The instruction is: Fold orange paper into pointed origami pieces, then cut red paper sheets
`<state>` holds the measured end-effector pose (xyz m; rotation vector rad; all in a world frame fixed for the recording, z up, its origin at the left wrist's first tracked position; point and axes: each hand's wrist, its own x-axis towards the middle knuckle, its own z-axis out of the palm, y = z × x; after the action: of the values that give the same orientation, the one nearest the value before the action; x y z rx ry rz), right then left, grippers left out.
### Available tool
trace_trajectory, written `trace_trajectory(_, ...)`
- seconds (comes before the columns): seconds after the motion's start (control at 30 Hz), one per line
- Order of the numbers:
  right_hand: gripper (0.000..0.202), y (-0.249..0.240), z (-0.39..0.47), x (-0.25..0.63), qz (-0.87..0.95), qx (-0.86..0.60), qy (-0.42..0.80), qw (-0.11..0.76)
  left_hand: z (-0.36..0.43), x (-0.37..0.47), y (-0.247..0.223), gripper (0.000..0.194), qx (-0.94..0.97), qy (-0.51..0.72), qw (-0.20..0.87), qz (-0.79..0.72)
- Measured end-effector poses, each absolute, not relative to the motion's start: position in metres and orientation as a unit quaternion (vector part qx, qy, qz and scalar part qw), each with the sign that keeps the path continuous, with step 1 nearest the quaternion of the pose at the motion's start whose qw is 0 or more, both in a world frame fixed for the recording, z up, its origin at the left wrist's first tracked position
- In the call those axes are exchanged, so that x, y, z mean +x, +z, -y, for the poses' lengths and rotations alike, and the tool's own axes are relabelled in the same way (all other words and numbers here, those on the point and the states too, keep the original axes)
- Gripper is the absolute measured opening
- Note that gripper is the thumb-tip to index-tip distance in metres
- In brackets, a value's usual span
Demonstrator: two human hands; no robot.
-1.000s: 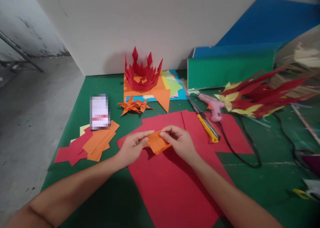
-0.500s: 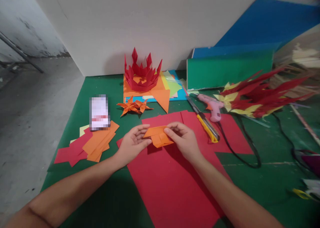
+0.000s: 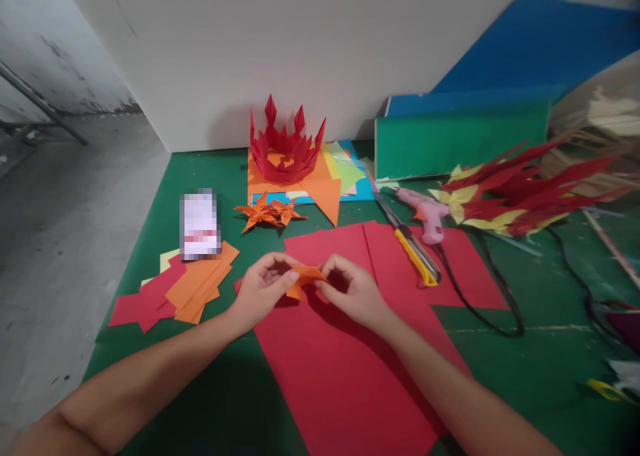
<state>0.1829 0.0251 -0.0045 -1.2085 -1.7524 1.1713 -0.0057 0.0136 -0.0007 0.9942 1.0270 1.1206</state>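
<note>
I watch through the head camera: left hand (image 3: 264, 291) and right hand (image 3: 356, 294) have fingers clamped on opposite ends of the folded orange paper (image 3: 307, 274), over the red sheet (image 3: 350, 369), well in from the worktop's (image 3: 225, 383) left edge. A red paper crown (image 3: 286, 174) stands near its far edge.

A paper-craft workshop — a pink plastic glue gun (image 3: 433, 224), a yellow-handled cutter knife (image 3: 414, 251), flat red paper sheets (image 3: 360, 369) and a spiky red paper crown (image 3: 285, 173) on one green tabletop (image 3: 163, 203).

Grey flr (image 3: 75, 229), stained wall (image 3: 60, 36) upper L, metal frame (image 3: 40, 101) (type unclr), green tbl (image 3: 200, 169).
</note>
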Motion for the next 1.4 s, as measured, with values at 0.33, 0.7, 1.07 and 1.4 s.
trace_trajectory(0.33, 0.02, -0.006, -0.019, 0.18, 0.664, -0.464, 0.487, 0.327, -0.011, -0.006, 0.0, 0.031, 0.4, 0.506, 0.653, -0.397)
trace_trajectory(0.7, 0.017, 0.005, -0.019, 0.177, 0.679, -0.444, 0.485, 0.328, -0.012, -0.004, 0.001, 0.034, 0.418, 0.463, 0.607, -0.492)
trace_trajectory(1.07, 0.017, 0.002, -0.025, 0.178, 0.627, -0.426, 0.546, 0.356, -0.006, 0.001, 0.001, 0.029, 0.49, 0.426, 0.595, -0.473)
trace_trajectory(1.4, 0.026, 0.001, -0.023, 0.178, 0.601, -0.436, 0.57, 0.351, -0.005, 0.001, -0.002, 0.021, 0.549, 0.396, 0.564, -0.473)
